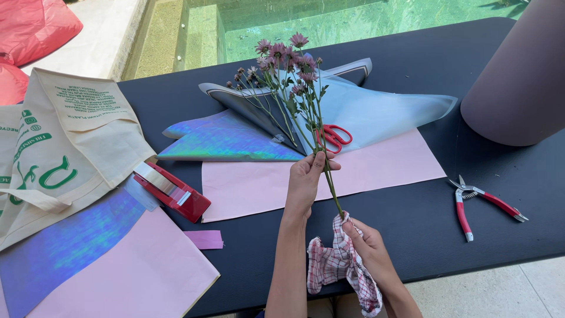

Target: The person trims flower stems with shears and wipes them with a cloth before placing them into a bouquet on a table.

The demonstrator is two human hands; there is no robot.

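My left hand (306,179) grips the stems of a small bunch of pink daisy-like flowers (285,62), holding them upright and tilted away over the dark table (412,229). My right hand (368,244) holds a red-and-white checked cloth (341,265) pinched around the lower ends of the stems. Behind the flowers lie a pink paper sheet (382,162), a pale blue wrapping sheet (376,112) and an iridescent sheet (226,141). Red-handled scissors (335,136) rest on the blue sheet just beyond my left hand.
Red-handled pruning shears (479,203) lie at the right. A red tape dispenser (173,191) sits left of the pink sheet. A cream tote bag (65,147) and more pink and iridescent sheets (106,259) lie left. A mauve paper roll (521,76) stands at the back right. Water lies beyond the table.
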